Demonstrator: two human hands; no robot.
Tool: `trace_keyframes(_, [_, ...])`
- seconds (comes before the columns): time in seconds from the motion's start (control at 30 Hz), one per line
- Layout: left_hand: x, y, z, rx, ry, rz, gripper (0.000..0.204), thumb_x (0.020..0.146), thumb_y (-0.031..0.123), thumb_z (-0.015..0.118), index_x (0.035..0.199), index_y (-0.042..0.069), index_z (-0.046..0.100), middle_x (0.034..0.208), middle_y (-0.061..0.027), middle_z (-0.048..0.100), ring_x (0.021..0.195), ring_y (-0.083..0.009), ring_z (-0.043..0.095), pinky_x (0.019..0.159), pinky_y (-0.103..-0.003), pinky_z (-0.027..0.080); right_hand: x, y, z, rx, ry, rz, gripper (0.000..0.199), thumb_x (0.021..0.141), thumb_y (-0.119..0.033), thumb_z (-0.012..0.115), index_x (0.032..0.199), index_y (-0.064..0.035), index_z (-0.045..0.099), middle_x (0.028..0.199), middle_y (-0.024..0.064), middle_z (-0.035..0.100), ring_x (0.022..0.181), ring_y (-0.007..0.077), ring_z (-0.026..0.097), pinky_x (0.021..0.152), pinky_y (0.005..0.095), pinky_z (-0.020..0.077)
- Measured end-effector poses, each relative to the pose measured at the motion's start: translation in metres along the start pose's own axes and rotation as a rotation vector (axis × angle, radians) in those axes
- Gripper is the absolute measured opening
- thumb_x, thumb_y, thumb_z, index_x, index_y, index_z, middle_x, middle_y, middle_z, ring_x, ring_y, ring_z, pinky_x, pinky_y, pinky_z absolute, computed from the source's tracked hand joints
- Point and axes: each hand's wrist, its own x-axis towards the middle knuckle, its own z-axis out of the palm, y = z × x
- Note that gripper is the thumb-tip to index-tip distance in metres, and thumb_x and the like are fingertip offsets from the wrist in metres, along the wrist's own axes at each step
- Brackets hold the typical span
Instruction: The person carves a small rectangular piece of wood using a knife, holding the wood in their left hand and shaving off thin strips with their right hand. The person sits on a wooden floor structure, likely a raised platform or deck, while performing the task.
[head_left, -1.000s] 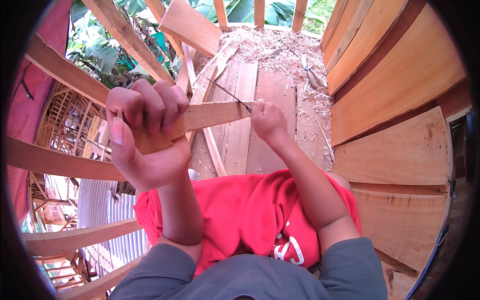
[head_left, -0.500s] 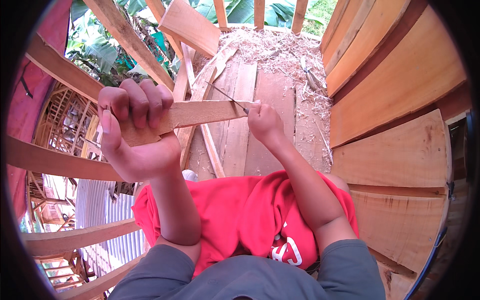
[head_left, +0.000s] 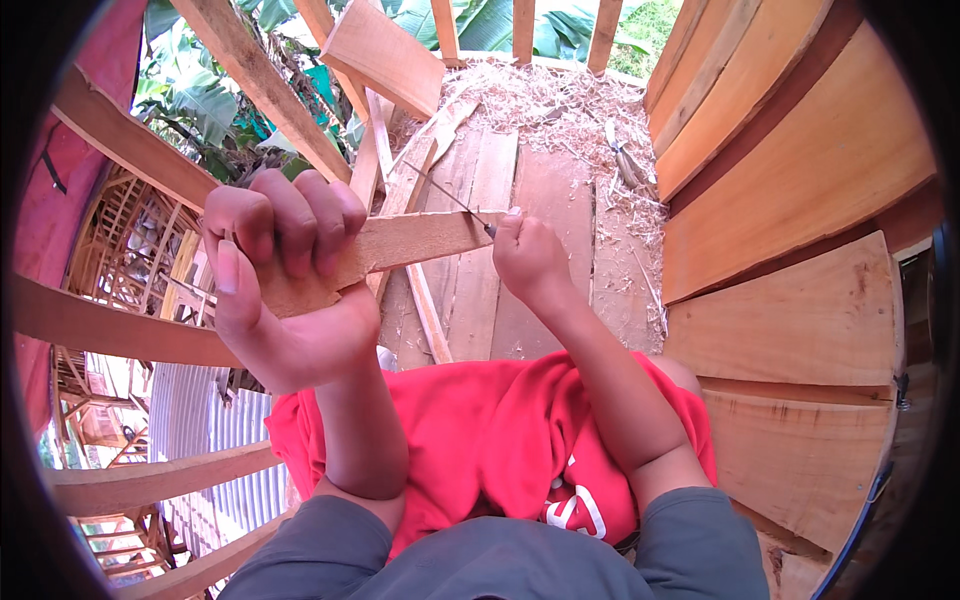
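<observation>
A flat, pale piece of wood (head_left: 425, 238) is raised over my lap, broad at the left and narrower toward the right. My left hand (head_left: 292, 222) is closed around its broad end, fingers over the top and thumb along the near side. At the narrow end, my right hand (head_left: 532, 258) grips a knife (head_left: 440, 188) with a thin, dark blade pointing away and to the left. The blade crosses the wood's upper edge close to my right fist. Most of the knife's handle is hidden inside that fist.
Wood shavings (head_left: 560, 95) cover the far part of the plank floor (head_left: 545, 190). A thick board (head_left: 385, 58) leans at the far left beside slatted railings (head_left: 255, 85). Loose strips (head_left: 428, 315) lie beyond my knees. Wooden panels (head_left: 790, 170) wall the right side. Red cloth (head_left: 450, 420) covers my lap.
My left hand and the piece of wood have shifted slightly right and nearer to me. The knife has tipped a little further left, while my right hand has barely moved.
</observation>
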Motion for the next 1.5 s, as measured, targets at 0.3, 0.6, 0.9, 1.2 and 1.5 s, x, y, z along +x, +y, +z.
trace_keyframes(0.3, [-0.006, 0.001, 0.012, -0.025, -0.121, 0.023, 0.032, 0.09, 0.035, 0.051, 0.079, 0.012, 0.032, 0.066, -0.0003, 0.029, 0.057, -0.0122, 0.027, 0.057, -0.031, 0.026, 0.007, 0.018, -0.009, -0.156, 0.043, 0.052, 0.054, 0.097, -0.029, 0.034, 0.068, 0.004, 0.066, 0.065, 0.0268, 0.062, 0.07, 0.0457, 0.064, 0.07, 0.0537, 0.0509])
trace_keyframes(0.6, [-0.002, 0.002, -0.001, -0.011, -0.054, 0.001, 0.027, 0.088, 0.032, 0.051, 0.081, 0.014, 0.032, 0.068, -0.0004, 0.028, 0.06, -0.0129, 0.028, 0.06, -0.031, 0.026, -0.003, -0.015, -0.018, -0.074, -0.07, 0.029, 0.055, 0.097, -0.031, 0.032, 0.071, 0.0044, 0.066, 0.071, 0.0269, 0.063, 0.071, 0.0458, 0.063, 0.072, 0.0526, 0.0507])
trace_keyframes(0.9, [-0.005, 0.001, 0.002, -0.033, -0.126, -0.009, 0.027, 0.089, 0.033, 0.051, 0.081, 0.014, 0.032, 0.069, -0.0002, 0.029, 0.06, -0.0126, 0.028, 0.06, -0.031, 0.025, -0.007, -0.017, -0.026, -0.075, -0.072, 0.091, 0.055, 0.096, -0.03, 0.032, 0.074, 0.0052, 0.068, 0.073, 0.0274, 0.064, 0.073, 0.0449, 0.065, 0.074, 0.052, 0.052])
trace_keyframes(1.2, [-0.007, 0.003, 0.009, -0.012, -0.167, -0.016, 0.028, 0.089, 0.033, 0.051, 0.08, 0.014, 0.032, 0.067, 0.0003, 0.03, 0.059, -0.0121, 0.029, 0.06, -0.03, 0.026, -0.005, -0.007, -0.023, -0.158, -0.046, 0.047, 0.054, 0.095, -0.032, 0.034, 0.076, 0.0055, 0.068, 0.074, 0.0272, 0.065, 0.073, 0.0446, 0.065, 0.075, 0.0519, 0.0516])
trace_keyframes(1.5, [-0.004, 0.001, 0.011, -0.023, -0.222, 0.001, 0.031, 0.09, 0.034, 0.052, 0.078, 0.015, 0.031, 0.066, 0.0002, 0.03, 0.057, -0.0117, 0.029, 0.057, -0.03, 0.027, 0.008, 0.008, -0.02, -0.148, -0.046, 0.131, 0.055, 0.095, -0.033, 0.033, 0.074, 0.0044, 0.068, 0.074, 0.0278, 0.064, 0.074, 0.0465, 0.064, 0.078, 0.0538, 0.0494])
